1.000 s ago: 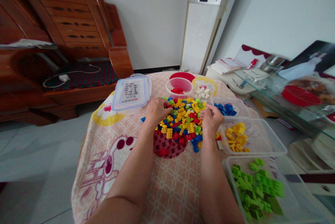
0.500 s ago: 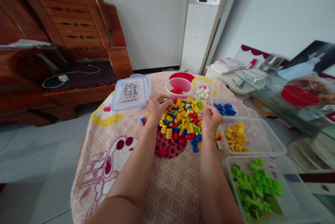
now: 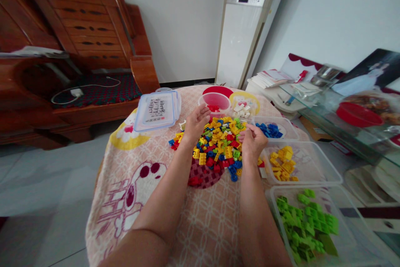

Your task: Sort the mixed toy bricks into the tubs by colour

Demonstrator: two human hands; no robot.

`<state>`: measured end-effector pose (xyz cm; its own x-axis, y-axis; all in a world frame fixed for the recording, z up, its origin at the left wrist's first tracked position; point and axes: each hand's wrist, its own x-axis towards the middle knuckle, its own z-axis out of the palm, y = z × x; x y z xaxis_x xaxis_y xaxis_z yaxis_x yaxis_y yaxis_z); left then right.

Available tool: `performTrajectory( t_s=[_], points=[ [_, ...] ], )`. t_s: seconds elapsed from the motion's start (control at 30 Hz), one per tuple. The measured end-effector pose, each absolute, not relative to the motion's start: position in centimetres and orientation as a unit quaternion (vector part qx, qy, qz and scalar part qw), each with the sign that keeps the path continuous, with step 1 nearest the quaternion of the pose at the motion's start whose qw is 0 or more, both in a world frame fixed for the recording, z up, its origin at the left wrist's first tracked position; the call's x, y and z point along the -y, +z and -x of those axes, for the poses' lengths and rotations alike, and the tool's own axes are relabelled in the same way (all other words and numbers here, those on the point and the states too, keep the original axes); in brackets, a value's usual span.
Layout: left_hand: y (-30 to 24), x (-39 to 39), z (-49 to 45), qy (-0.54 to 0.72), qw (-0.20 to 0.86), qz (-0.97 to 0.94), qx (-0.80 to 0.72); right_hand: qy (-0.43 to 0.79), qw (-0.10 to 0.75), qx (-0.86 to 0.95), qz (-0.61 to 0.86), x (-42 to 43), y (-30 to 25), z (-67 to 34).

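A mixed pile of toy building bricks (image 3: 218, 142), yellow, red, blue and green, lies in the middle of the round table. Over the pile's far left part, my left hand (image 3: 197, 122) is raised with its fingers stretched out toward the round bowl (image 3: 225, 102). Several red bricks (image 3: 213, 108) lie inside that bowl. At the pile's right edge, my right hand (image 3: 253, 144) has its thumb and fingers drawn together; anything between them is too small to make out. Just right of that hand, blue bricks (image 3: 269, 130) sit in a clear container.
Clear tubs hold yellow bricks (image 3: 283, 163) and green bricks (image 3: 309, 221) on the right. White bricks (image 3: 242, 110) lie beyond the pile. A lidded plastic box (image 3: 156, 111) stands at the far left. Right of the table is a glass shelf (image 3: 331, 121); a wooden bench (image 3: 93, 38) stands left.
My left hand has lifted from the pile's far left side and shifted a little right toward the bowl, its fingers now stretched out. My right hand has barely moved.
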<state>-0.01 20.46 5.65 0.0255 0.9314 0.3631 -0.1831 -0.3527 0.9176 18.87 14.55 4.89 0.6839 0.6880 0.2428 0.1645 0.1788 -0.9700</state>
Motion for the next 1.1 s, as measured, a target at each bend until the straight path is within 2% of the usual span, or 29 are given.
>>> performTrajectory(
  t_s=[0.1, 0.3, 0.47, 0.57, 0.77, 1.0, 1.1],
  points=[
    [6.2, -19.9, -0.4, 0.558, 0.389, -0.627, -0.379, 0.184, 0.685, 0.346, 0.614, -14.4, 5.2, -19.0],
    [7.2, -17.4, -3.2, 0.381, 0.184, -0.782, -0.457, 0.169, 0.682, 0.342, 0.624, -14.0, 5.6, -19.3],
    [7.3, -16.5, -4.3, 0.256, 0.13, -0.835, -0.47, 0.176, 0.688, 0.338, 0.617, -14.2, 5.3, -19.6],
    [7.3, -16.6, -4.1, 0.276, 0.161, -0.815, -0.483, 0.176, 0.687, 0.337, 0.619, -14.2, 5.2, -19.6],
    [7.4, -17.4, -2.9, 0.406, 0.269, -0.737, -0.468, 0.17, 0.684, 0.343, 0.621, -14.2, 5.1, -19.5],
    [7.0, -18.1, -2.1, 0.523, 0.472, -0.562, -0.434, 0.176, 0.682, 0.342, 0.621, -14.3, 5.1, -19.4],
    [7.2, -18.0, -1.9, 0.571, 0.519, -0.488, -0.409, 0.178, 0.683, 0.343, 0.619, -14.2, 5.2, -19.3]
  ],
)
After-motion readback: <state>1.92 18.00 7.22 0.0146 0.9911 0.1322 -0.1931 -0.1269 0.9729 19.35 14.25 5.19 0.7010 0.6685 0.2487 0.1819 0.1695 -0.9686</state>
